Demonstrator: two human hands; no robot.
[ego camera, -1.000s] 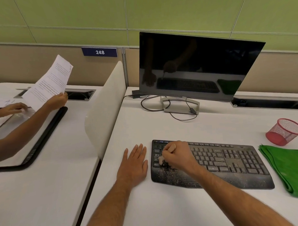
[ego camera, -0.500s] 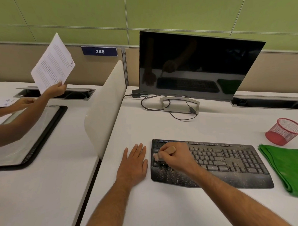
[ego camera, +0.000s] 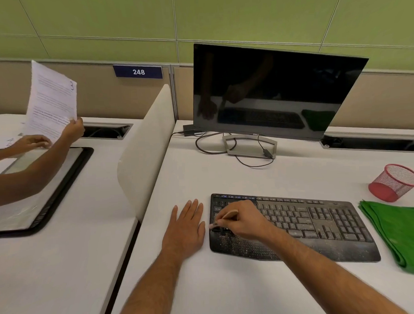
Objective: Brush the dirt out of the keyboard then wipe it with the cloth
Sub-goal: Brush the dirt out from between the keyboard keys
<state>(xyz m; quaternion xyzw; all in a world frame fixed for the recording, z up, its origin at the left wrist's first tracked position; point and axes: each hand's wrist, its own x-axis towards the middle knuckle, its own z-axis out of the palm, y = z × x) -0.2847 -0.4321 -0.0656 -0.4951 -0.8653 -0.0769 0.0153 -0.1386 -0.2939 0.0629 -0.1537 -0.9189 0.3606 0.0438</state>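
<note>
The keyboard is black, its palm rest flecked with pale specks of dirt. The folded cloth is bright green. The mesh pen cup is red. The desk is white, the monitor black-screened, and the wall panels olive green.

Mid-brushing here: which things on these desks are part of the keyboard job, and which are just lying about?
Job: keyboard; brush held in the right hand; green cloth; left hand flat on the desk.

Lying about: monitor; red mesh cup; neighbour's papers; black tray.
</note>
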